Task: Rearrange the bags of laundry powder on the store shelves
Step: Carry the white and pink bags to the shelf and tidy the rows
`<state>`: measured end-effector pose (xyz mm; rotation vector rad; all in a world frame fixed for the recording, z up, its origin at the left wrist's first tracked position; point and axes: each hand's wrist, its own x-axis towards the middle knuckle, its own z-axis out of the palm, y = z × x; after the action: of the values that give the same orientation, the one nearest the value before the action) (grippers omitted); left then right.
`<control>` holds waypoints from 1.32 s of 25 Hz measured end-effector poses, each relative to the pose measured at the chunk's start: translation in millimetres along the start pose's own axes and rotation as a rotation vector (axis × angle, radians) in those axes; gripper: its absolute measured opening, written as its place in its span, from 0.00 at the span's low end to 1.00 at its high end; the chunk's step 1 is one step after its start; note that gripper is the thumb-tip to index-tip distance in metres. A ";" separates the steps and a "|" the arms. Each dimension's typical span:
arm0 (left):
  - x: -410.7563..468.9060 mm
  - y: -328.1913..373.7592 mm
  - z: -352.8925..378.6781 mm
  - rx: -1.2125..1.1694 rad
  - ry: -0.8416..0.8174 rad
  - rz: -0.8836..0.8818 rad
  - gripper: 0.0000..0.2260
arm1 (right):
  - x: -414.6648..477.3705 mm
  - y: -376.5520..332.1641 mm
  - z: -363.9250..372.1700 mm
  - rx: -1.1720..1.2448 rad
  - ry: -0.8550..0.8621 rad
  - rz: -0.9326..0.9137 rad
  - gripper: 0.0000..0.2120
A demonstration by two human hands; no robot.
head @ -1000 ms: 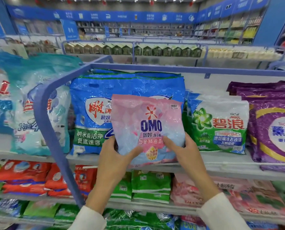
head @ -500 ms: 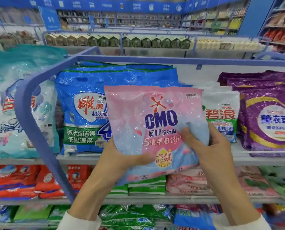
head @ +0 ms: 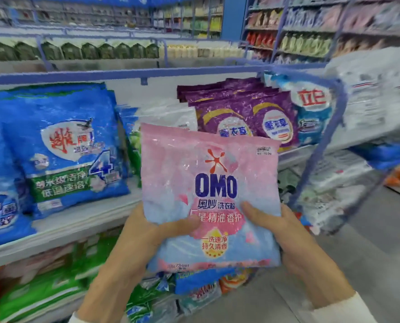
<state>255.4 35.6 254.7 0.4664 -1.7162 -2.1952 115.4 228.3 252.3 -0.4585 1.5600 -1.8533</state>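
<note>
Gripping the pink bag (head: 208, 197) by its lower corners, our left hand (head: 143, 231) and right hand (head: 287, 234) with thumbs across the front, we hold it upright before the shelf (head: 66, 229), likely so its label faces us while choosing its slot.

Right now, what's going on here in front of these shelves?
A person is sorting laundry powder in a store aisle. Their left hand and right hand both grip the lower part of a pink OMO bag, held upright with its label facing the camera, in front of the shelf and not resting on it. On that shelf, blue bags stand to the left and purple bags to the right.
</note>
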 end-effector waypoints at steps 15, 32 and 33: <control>45.7 -76.9 292.9 -0.227 -0.033 -0.142 0.21 | -117.0 -29.0 -279.5 0.261 0.388 -0.028 0.20; 241.8 -109.7 482.9 -0.221 -0.013 -0.174 0.16 | -3.7 -111.8 -490.8 0.150 0.533 -0.027 0.21; 257.8 -109.8 495.2 -0.241 -0.027 -0.182 0.16 | 7.9 -120.9 -506.2 0.130 0.557 -0.045 0.21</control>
<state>-198.4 378.6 244.7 0.5511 -1.4456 -2.5069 -248.2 600.7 253.3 0.0990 1.7657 -2.2242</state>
